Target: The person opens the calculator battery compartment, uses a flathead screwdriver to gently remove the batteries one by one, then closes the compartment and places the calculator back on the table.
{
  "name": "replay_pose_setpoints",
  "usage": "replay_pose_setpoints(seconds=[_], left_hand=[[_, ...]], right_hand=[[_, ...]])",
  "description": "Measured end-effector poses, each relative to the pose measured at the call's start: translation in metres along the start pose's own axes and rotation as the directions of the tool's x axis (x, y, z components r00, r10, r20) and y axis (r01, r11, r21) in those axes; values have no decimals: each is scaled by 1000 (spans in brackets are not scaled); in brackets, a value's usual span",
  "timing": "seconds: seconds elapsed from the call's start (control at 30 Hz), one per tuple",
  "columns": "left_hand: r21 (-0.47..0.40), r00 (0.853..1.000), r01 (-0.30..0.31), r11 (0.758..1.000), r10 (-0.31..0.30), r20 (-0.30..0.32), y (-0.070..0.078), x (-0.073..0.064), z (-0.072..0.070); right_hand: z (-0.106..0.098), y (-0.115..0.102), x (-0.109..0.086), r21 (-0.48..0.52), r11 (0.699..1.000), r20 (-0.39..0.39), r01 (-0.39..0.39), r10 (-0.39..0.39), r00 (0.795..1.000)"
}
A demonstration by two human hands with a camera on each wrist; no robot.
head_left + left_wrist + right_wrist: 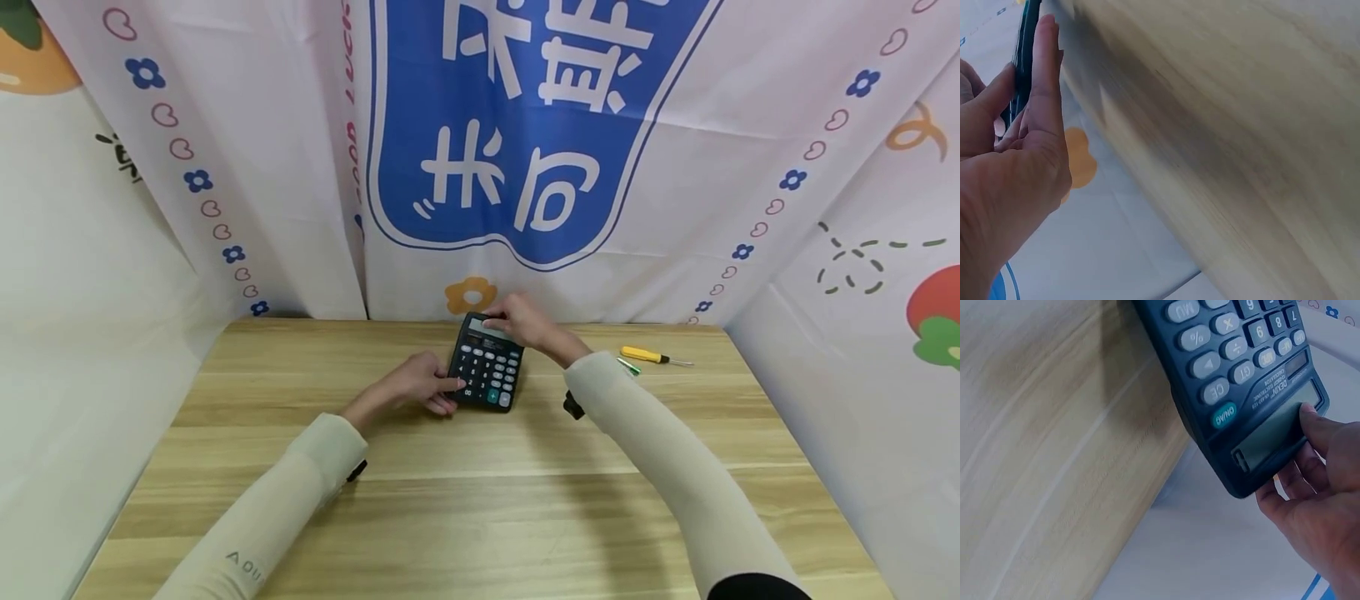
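A dark calculator (486, 367) with grey, black and green keys is held between both hands above the wooden table, its keys facing up toward the head camera. My left hand (422, 382) grips its lower left edge, thumb over the keys and fingers beneath. At the top, my right hand (525, 321) pinches the display end; in the right wrist view the thumb lies on the screen (1279, 428) and the fingers pass behind. From the left wrist the calculator (1024, 56) appears edge-on between thumb and fingers.
A yellow-handled screwdriver (645, 355) lies at the back right of the table (480, 517). Beside it, partly behind the right sleeve, is a small green object (628, 367). A printed curtain (300, 208) hangs along the table's back edge.
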State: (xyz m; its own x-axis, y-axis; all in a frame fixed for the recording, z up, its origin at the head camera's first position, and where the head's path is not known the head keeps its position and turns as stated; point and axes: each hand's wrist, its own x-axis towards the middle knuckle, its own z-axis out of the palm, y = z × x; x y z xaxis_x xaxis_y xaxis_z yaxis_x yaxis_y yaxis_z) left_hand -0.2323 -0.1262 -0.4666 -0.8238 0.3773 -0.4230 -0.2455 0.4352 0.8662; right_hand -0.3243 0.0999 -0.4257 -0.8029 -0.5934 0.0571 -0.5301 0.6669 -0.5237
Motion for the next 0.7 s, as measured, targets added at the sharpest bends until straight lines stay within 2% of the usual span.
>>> replay_pose_setpoints(seconds=[0.2, 0.5, 0.7], left_hand=[[204, 1000, -8, 979, 10, -12, 1, 0, 3], [300, 999, 14, 954, 1, -51, 2, -1, 5], [367, 998, 22, 930, 2, -64, 5, -3, 7]], right_hand=[[8, -5, 3, -18, 1000, -16, -19, 18, 1000], [25, -4, 6, -38, 999, -50, 15, -17, 999], [35, -2, 9, -30, 999, -54, 12, -14, 998]])
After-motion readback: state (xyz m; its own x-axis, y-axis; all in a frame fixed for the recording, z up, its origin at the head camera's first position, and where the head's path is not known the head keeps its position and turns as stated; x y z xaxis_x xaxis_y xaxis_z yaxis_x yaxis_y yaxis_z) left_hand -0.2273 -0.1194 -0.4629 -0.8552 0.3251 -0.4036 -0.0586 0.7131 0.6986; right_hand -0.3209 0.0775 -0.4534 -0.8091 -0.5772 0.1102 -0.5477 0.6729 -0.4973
